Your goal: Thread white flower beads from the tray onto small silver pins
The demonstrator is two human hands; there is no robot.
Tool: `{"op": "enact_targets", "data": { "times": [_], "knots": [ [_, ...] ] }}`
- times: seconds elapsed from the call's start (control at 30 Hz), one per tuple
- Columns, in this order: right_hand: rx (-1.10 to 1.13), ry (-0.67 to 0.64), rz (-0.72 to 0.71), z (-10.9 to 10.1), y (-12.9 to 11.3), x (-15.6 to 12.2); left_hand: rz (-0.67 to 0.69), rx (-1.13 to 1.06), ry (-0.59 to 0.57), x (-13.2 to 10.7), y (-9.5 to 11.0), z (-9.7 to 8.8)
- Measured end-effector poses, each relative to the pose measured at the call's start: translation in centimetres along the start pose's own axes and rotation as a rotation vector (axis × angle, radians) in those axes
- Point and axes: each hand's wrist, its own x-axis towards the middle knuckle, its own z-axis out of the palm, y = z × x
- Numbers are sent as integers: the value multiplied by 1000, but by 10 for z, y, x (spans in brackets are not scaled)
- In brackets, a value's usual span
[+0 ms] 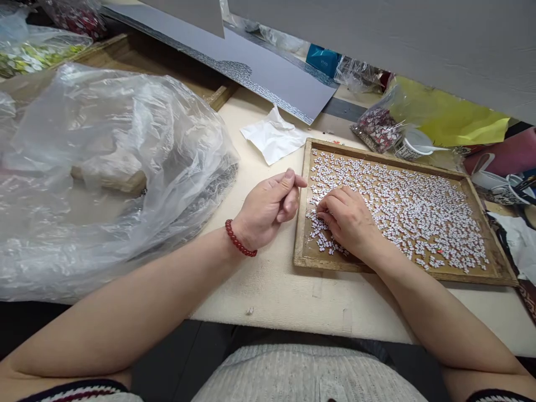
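Observation:
A shallow wooden tray (pixel 298 245) lies on the table, covered with many small white pieces (pixel 402 201) that carry tiny reddish marks. My right hand (pixel 349 218) reaches into its left part, fingers bent down and pinched among the pieces; what sits between the fingertips is hidden. Just outside the tray's left edge, my left hand (pixel 270 206) is held with its fingers curled in and the thumb pressed on the index finger. Whatever it may hold is too small or too hidden to make out. A red beaded bracelet (pixel 240 239) circles the left wrist.
A big clear plastic bag (pixel 125 128) fills the table's left side. Behind the hands lies a crumpled white tissue (pixel 274 135). Beyond the tray stand a bag of red and white pieces (pixel 379 128) and a white cup (pixel 414 144). A grey panel (pixel 419 44) overhangs the back.

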Motion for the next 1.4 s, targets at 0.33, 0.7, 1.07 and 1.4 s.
{"op": "enact_targets", "data": {
  "times": [0.33,0.7,1.07,1.4],
  "knots": [
    [140,134,-7,-13,1,-5,7,-76,-49,1,-2,2],
    [363,362,-69,-25,-14,-5,94,165,-181,-5,-7,-1],
    [821,303,99,-21,-31,-4,63,24,-289,-9,-8,2],
    [1083,360,324,-11,-31,-5,51,39,-223,-10,-7,7]
  ]
}}
